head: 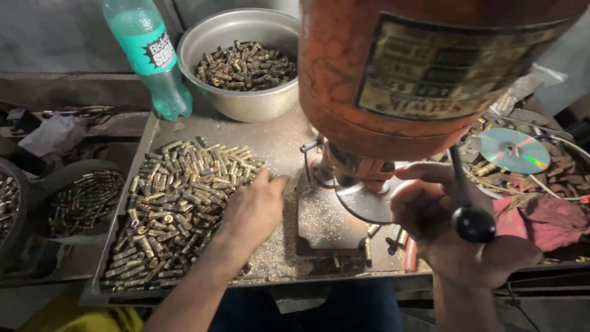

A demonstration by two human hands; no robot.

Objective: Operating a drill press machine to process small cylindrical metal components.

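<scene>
Brass pieces [178,203] heap at left of frame on my worktop [276,138]; my left hand [255,209] rests on them, fingers curled. My right hand [455,230] grips the black-knobbed lever [472,222] at lower right.

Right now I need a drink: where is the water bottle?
The green bottle stands at the tray's far left corner, beside the metal bowl of brass pieces.

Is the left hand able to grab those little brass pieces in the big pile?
Probably yes. The left hand already rests at the edge of the pile of brass pieces on the metal tray, its fingers touching them, and nothing lies between.
</scene>
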